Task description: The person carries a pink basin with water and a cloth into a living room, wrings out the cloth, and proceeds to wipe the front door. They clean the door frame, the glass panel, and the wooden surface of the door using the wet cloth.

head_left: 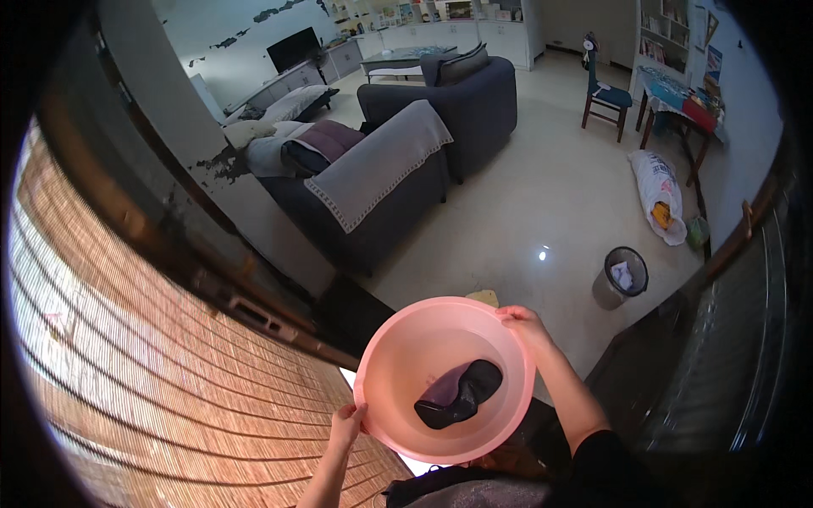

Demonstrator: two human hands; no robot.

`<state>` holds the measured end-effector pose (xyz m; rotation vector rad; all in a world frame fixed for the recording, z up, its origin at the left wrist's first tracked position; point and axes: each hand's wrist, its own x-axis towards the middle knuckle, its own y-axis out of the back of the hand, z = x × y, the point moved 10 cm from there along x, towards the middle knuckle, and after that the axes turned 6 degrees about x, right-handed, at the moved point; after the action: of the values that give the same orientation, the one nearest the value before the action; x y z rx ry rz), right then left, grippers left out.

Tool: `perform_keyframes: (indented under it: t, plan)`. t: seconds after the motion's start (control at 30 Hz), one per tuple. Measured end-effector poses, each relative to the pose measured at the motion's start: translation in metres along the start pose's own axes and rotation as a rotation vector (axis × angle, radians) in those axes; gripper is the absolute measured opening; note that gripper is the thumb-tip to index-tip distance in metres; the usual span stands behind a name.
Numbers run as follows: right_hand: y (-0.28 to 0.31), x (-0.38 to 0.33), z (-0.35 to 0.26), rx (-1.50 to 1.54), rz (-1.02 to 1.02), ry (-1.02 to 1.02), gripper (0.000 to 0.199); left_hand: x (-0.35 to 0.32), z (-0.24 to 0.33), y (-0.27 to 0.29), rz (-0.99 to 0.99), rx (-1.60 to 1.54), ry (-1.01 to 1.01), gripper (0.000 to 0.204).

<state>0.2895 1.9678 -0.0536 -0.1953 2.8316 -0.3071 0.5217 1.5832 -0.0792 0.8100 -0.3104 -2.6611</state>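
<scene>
I carry a round pink basin (381,339) in front of my body, between both hands. My left hand (347,423) is closed on its rim at the near left, thumb on the edge. At the far right of the rim, my right hand (522,324) grips the edge, fingers folded over it. A wet-looking black and dull purple item (470,395) lies in the basin, perhaps in shallow water; its shape is curved, and its kind I cannot make out. Neither hand touches it.
A dark doorframe (254,315) and bamboo blind (203,398) stand left. Ahead are grey sofas (483,110) on a pale tiled floor (525,195). To the right are a waste bin (611,292), a white sack (652,186), a chair (608,95) and a table (677,93).
</scene>
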Motion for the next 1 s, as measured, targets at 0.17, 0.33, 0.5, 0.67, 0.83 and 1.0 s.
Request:
perform_keyframes:
  t: [0.17, 0.33, 0.5, 0.67, 0.83, 1.0]
  plan:
    - [0.025, 0.04, -0.046, -0.03, 0.048, 0.022, 0.019, 0.037, 0.081, -0.015, 0.124, 0.194, -0.04, 0.032]
    - [0.054, 0.068, -0.099, 0.088, 0.127, 0.029, 0.019, 0.082, 0.155, -0.034, 0.175, 0.257, -0.157, 0.034]
    - [0.089, 0.094, -0.139, 0.053, 0.223, 0.086, 0.022, 0.116, 0.231, -0.067, 0.079, 0.205, -0.128, 0.03]
    - [0.123, 0.109, -0.176, 0.105, 0.361, 0.067, 0.022, 0.168, 0.282, -0.11, -0.012, 0.292, -0.154, 0.032]
    - [0.172, 0.123, -0.203, 0.08, 0.43, 0.114, 0.023, 0.203, 0.341, -0.168, -0.097, 0.399, -0.204, 0.036]
    - [0.22, 0.157, -0.215, 0.184, 0.449, 0.122, 0.024, 0.214, 0.403, -0.219, -0.112, 0.51, -0.197, 0.037]
